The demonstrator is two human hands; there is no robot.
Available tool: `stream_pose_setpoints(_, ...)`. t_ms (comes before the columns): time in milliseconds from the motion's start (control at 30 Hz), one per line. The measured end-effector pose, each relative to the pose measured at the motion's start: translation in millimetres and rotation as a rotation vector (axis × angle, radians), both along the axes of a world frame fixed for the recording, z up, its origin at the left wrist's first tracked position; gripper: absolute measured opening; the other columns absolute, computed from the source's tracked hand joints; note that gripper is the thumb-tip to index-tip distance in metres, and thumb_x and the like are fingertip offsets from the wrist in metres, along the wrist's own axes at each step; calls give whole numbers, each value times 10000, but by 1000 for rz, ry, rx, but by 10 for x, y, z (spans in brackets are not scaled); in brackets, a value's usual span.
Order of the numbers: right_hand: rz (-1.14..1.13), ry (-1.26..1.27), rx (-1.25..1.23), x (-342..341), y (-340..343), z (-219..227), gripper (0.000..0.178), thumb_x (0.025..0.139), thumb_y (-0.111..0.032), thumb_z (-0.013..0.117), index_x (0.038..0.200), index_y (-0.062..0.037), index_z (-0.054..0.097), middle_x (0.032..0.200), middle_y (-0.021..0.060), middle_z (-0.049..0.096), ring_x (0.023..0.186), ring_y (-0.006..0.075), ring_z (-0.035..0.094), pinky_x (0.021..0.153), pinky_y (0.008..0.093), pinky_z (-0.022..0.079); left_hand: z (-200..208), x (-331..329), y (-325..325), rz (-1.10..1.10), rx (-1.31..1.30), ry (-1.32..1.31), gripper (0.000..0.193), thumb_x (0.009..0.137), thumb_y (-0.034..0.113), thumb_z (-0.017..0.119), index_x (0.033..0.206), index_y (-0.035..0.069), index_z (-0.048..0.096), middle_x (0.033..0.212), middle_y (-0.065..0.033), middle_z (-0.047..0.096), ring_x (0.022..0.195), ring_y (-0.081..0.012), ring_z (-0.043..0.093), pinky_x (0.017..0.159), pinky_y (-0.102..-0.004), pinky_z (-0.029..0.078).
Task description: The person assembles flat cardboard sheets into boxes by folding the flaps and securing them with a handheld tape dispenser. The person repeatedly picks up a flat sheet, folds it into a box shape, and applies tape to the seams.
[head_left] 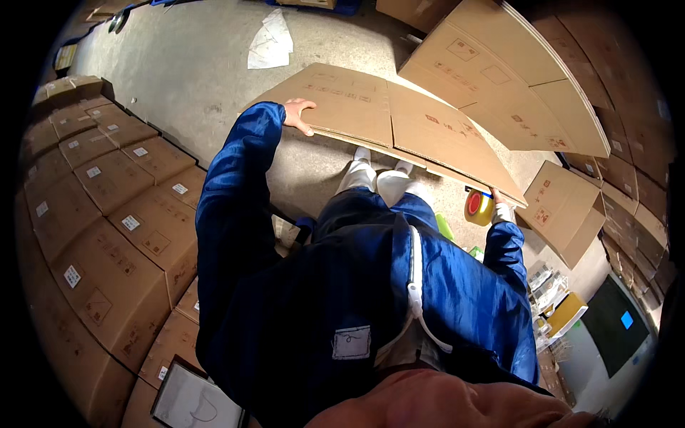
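1 flattened brown carton [401, 127] between left hand [297, 115] and right hand [501, 202]

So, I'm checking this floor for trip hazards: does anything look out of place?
Yes: the white papers lie loose and overlapping on the floor, beyond the cardboard held by the left hand and right hand. They look stray, unlike the stacked boxes at left.

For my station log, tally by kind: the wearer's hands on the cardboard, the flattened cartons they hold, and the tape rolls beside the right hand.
Hands, left hand and right hand: 2
Flattened carton held: 1
Yellow tape roll with red core: 1
Total: 4
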State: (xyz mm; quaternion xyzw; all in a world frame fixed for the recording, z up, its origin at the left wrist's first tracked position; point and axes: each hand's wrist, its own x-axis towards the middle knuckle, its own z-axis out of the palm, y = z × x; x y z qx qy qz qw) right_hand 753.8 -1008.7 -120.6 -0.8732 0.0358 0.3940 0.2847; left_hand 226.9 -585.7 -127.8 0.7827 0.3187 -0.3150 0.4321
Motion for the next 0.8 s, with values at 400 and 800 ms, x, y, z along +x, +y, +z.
stream_pose_setpoints(400,-29,-103,-50,-78,-503,-298,587,663,-410,708,1070,-12,564,1041,93,575,903,204,531,794,313,410,-1,-25,9,-167,596,-61,206,758,169,576,898,23,536,934,-163,574,888,-324,564,747,-405,463)
stream_pose_setpoints(800,433,-146,164,-757,473,988,571,708,-472,634,898,66,613,808,114,620,690,161,575,624,274,454,839,-1112,-345,328,888,-85,340,788,370,562,924,61,606,824,-188,610,807,-352,579,707,-423,461)
